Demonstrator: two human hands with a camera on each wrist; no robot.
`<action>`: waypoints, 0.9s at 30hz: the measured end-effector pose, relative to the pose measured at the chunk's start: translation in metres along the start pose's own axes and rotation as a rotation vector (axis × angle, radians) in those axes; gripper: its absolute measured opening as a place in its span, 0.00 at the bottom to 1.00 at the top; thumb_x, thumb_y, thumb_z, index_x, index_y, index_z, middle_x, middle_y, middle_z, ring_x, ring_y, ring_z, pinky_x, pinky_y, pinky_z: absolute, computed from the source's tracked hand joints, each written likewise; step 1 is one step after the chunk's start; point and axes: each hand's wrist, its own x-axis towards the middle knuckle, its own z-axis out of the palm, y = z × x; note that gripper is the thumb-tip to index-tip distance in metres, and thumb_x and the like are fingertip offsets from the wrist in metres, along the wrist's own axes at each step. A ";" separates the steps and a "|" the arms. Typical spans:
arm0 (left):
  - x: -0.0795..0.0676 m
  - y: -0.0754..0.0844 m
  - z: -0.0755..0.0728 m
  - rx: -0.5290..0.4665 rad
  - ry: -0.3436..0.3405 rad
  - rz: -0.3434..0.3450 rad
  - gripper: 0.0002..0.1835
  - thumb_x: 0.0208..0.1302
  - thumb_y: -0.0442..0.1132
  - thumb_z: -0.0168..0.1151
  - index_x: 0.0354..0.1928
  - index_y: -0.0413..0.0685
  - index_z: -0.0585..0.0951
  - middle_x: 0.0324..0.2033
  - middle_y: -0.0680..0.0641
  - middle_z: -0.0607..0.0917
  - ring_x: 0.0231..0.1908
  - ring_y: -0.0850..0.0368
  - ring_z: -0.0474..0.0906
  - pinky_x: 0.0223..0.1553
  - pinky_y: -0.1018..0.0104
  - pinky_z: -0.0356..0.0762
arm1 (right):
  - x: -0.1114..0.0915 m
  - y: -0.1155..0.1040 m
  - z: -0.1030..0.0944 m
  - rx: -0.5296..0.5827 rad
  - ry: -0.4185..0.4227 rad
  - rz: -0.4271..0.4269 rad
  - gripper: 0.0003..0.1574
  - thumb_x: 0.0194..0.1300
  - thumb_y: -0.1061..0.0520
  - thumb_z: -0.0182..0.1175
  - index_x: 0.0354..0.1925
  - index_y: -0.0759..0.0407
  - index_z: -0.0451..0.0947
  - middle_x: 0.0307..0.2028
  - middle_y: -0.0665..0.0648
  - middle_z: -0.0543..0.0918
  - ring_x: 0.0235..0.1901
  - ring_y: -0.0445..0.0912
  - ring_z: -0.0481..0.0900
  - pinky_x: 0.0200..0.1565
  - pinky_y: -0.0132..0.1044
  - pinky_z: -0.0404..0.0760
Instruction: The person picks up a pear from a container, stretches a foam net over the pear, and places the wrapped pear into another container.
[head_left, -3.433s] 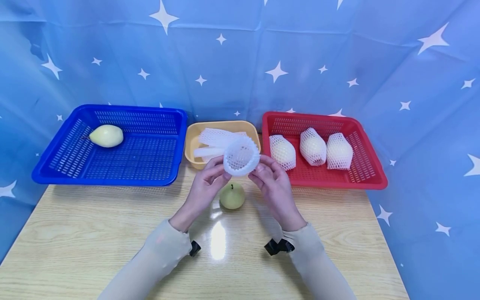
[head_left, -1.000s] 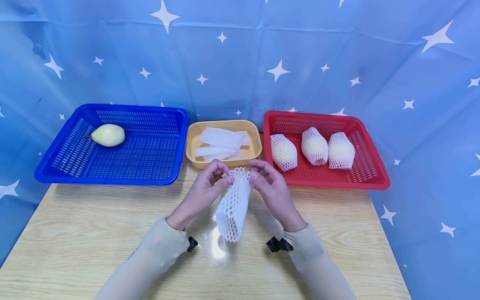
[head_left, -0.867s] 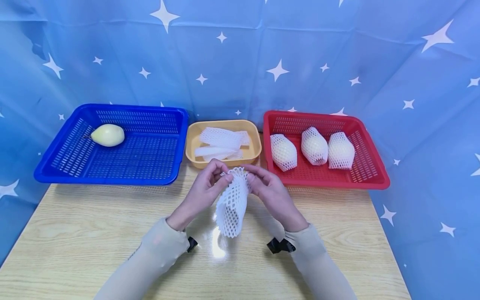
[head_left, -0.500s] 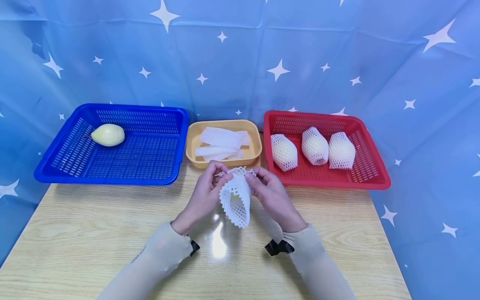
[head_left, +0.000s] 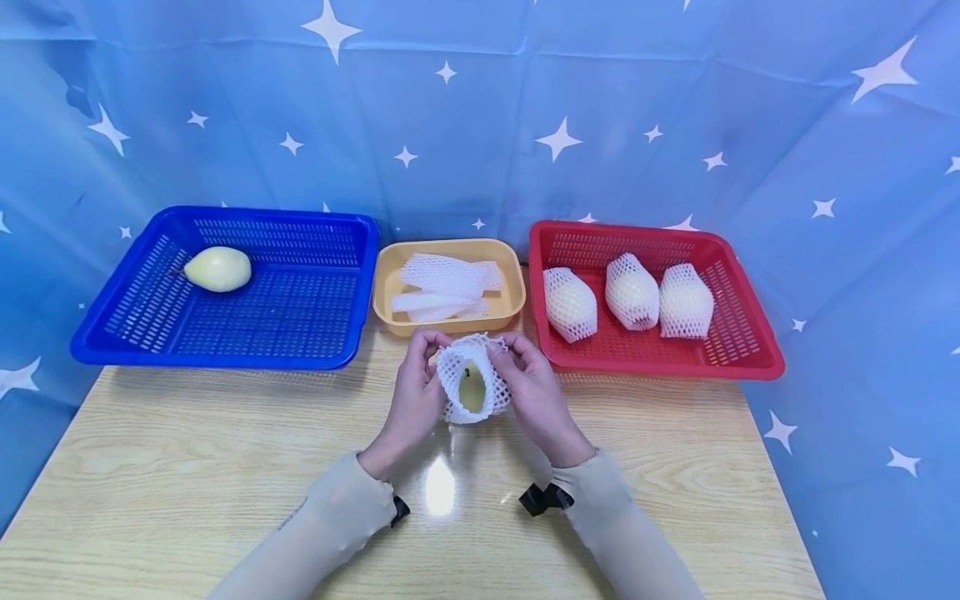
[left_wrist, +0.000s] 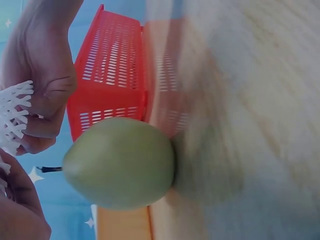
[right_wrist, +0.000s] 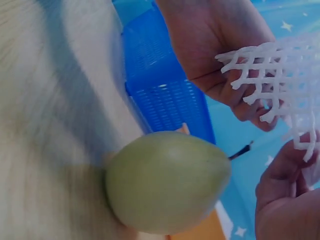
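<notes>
A white foam fruit net (head_left: 498,395) is stretched between both hands. My left hand (head_left: 417,392) pinches its left edge, and my right hand (head_left: 531,387) grips its right edge. Through the net's opening in the head view shows a green pear (head_left: 471,392), stem up. In the left wrist view the pear (left_wrist: 120,162) stands upright on the table, with the net (left_wrist: 14,117) held above its stem and apart from it. The right wrist view also has the net (right_wrist: 280,75) above the pear (right_wrist: 167,182).
Behind the hands stands a yellow tray (head_left: 382,308) with several flat foam nets (head_left: 442,287). At left is a blue basket (head_left: 225,363) with one pale pear (head_left: 219,269). At right a red basket (head_left: 660,363) bears three netted fruits (head_left: 632,292). A starry blue curtain hangs behind.
The net, earlier hanging toward the person and covering the pear in the head view, has been swung up and spread, so the pear shows through its opening. Both hands have drawn slightly closer together.
</notes>
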 end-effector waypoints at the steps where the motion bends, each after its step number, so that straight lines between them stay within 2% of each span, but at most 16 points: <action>1: 0.000 -0.001 0.000 0.008 0.009 -0.009 0.12 0.71 0.20 0.47 0.53 0.35 0.68 0.49 0.36 0.80 0.28 0.60 0.79 0.28 0.72 0.80 | 0.001 0.002 0.000 0.000 0.005 -0.001 0.14 0.79 0.55 0.56 0.53 0.65 0.73 0.42 0.56 0.80 0.42 0.44 0.79 0.41 0.31 0.81; 4: -0.001 -0.005 0.000 0.028 0.027 -0.022 0.10 0.73 0.22 0.48 0.53 0.35 0.69 0.49 0.36 0.80 0.25 0.60 0.79 0.26 0.71 0.80 | 0.003 0.009 0.001 0.009 0.014 -0.001 0.12 0.80 0.57 0.55 0.52 0.66 0.73 0.41 0.56 0.80 0.40 0.45 0.79 0.38 0.31 0.81; 10: -0.001 -0.015 -0.003 0.077 0.069 -0.046 0.09 0.74 0.22 0.48 0.52 0.34 0.69 0.52 0.34 0.80 0.31 0.57 0.82 0.32 0.70 0.84 | 0.007 0.018 0.001 0.004 0.035 0.025 0.12 0.79 0.58 0.56 0.51 0.67 0.74 0.40 0.56 0.80 0.39 0.44 0.79 0.38 0.30 0.80; 18: 0.001 -0.027 -0.006 0.141 0.107 -0.109 0.07 0.76 0.26 0.51 0.52 0.38 0.71 0.48 0.38 0.80 0.28 0.57 0.80 0.29 0.68 0.83 | 0.017 0.028 -0.004 0.027 0.063 0.115 0.15 0.80 0.57 0.54 0.54 0.68 0.74 0.42 0.56 0.81 0.40 0.43 0.79 0.39 0.30 0.81; 22: 0.003 -0.031 -0.007 0.178 0.106 -0.113 0.05 0.78 0.31 0.53 0.51 0.39 0.72 0.48 0.39 0.80 0.33 0.55 0.79 0.31 0.68 0.83 | 0.021 0.033 -0.006 -0.002 0.101 0.142 0.14 0.80 0.60 0.52 0.54 0.69 0.75 0.45 0.58 0.79 0.42 0.44 0.77 0.41 0.30 0.80; 27: 0.004 -0.036 -0.009 0.223 0.124 -0.128 0.05 0.77 0.30 0.54 0.50 0.40 0.73 0.47 0.40 0.81 0.40 0.50 0.80 0.37 0.67 0.83 | 0.024 0.035 -0.007 -0.049 0.103 0.158 0.14 0.79 0.59 0.54 0.53 0.69 0.76 0.45 0.59 0.80 0.42 0.45 0.77 0.41 0.31 0.79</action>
